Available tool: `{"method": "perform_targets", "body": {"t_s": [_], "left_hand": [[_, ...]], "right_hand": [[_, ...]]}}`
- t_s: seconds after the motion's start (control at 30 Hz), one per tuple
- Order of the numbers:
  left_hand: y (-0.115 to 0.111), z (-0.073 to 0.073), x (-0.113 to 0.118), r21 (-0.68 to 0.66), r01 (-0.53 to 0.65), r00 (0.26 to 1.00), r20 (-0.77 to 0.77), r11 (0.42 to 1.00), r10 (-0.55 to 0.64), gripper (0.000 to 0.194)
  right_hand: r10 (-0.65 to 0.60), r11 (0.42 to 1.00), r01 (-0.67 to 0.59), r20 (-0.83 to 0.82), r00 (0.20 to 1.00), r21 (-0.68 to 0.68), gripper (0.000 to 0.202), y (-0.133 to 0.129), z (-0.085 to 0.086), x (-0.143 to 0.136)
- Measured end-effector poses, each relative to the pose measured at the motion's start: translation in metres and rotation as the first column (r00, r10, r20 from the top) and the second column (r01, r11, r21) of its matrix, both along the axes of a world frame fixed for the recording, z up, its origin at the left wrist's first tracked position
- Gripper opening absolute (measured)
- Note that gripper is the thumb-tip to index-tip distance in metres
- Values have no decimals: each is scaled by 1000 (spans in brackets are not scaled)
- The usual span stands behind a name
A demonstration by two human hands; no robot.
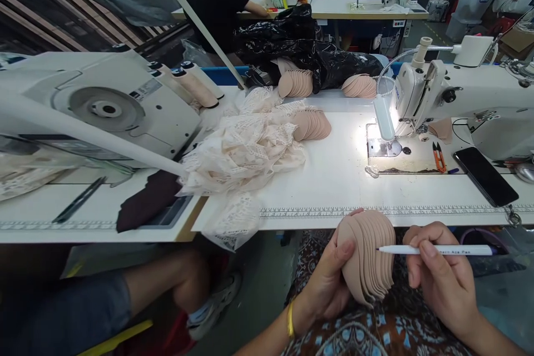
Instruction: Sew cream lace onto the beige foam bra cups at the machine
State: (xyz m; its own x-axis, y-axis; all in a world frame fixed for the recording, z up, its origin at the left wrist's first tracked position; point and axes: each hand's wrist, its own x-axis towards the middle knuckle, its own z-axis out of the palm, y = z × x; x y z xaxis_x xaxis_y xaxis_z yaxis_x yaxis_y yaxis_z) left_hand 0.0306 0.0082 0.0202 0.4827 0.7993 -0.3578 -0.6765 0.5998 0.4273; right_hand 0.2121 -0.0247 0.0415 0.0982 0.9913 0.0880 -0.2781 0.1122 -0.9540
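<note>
My left hand (329,275) grips a fanned stack of beige fabric pads (367,256) above my lap, with the thumb pressed on the front piece. In my right hand (444,272) is a white marker pen (454,250), held level with its tip pointing left. That tip lies over the layered edges of the stack; whether it touches them I cannot tell. Just beyond my hands runs the table's front edge, with a printed ruler strip (334,213) along it.
A sewing machine (442,89) with a lit lamp stands right, near orange thread snips (439,157) and a black phone (486,176). Cream lace (246,150) and more beige pads (312,125) lie left of it. Another machine (104,105) and a seated person's leg (167,283) are at left.
</note>
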Motion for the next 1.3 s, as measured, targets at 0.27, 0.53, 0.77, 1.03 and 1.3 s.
{"method": "perform_targets", "body": {"t_s": [0.27, 0.53, 0.77, 1.03, 1.3], "left_hand": [[1, 1, 3, -7, -15, 1000, -12, 1000, 15, 68], [2, 1, 3, -6, -23, 999, -36, 1000, 23, 66], [1, 2, 4, -8, -28, 999, 19, 1000, 28, 60], [3, 5, 5, 11, -36, 998, 61, 999, 35, 55], [4, 4, 7, 35, -35, 997, 70, 999, 33, 55]], "right_hand": [[62, 998, -62, -1, 998, 15, 18, 1, -2, 0], [106, 994, -106, 10, 994, 22, 18, 1, -2, 0], [97, 994, -100, 49, 994, 54, 18, 0, 0, -1], [70, 991, -81, 96, 993, 108, 19, 0, 2, 3], [152, 984, -160, 104, 983, 78, 18, 2, -1, 2]]}}
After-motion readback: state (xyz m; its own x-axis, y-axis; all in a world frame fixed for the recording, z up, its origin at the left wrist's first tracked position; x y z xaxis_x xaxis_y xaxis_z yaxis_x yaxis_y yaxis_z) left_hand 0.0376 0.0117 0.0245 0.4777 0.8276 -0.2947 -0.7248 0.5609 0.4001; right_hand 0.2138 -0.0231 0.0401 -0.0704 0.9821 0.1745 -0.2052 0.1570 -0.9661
